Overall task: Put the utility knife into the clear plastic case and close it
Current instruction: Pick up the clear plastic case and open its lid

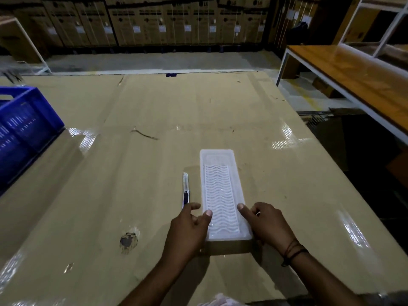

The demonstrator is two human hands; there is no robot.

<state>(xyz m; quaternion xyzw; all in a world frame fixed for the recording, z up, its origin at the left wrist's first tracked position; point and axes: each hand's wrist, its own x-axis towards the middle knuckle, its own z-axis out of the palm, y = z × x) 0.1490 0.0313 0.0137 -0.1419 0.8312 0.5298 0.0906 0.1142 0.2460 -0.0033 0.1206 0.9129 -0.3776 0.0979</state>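
The clear plastic case (220, 186) lies lengthwise on the cardboard-covered table (132, 173), its top showing a wavy ribbed pattern. The near end of the case looks slightly raised off the table. My left hand (189, 226) grips the case's near left edge, thumb on top. On the near right edge is my right hand (265, 224), also with its thumb on top. A slim utility knife (185, 191) with a dark slider rests on the table just left of the case, parallel to it, its near end beside my left fingers.
A blue plastic crate (24, 124) stands at the table's left edge. A hole (128, 240) marks the cardboard left of my left arm. A wooden bench (353, 80) stands to the right, stacked cartons (154, 23) along the back wall.
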